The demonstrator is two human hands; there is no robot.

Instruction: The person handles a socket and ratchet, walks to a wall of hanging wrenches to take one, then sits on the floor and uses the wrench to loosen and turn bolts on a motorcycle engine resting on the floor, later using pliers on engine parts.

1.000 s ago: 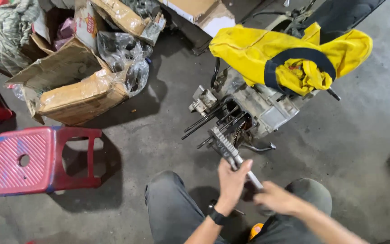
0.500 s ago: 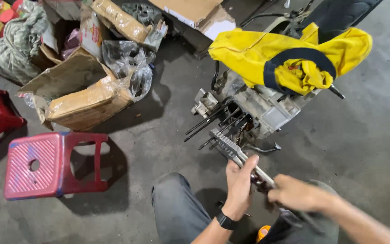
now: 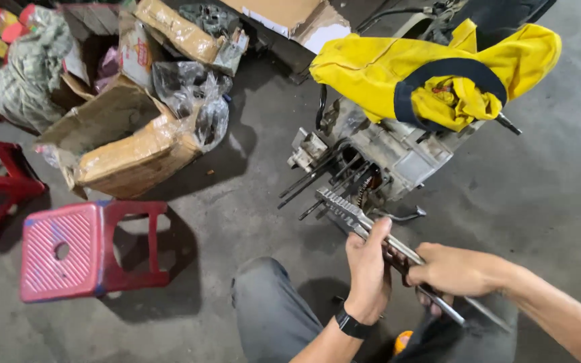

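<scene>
Your left hand (image 3: 369,269) is curled shut around the long metal tool (image 3: 398,250), gripping its shaft just below the toothed head. Your right hand (image 3: 453,271) is closed on the same tool farther down the handle. The tool's head sits just beside the engine block (image 3: 398,158), under the yellow cloth (image 3: 432,70).
</scene>
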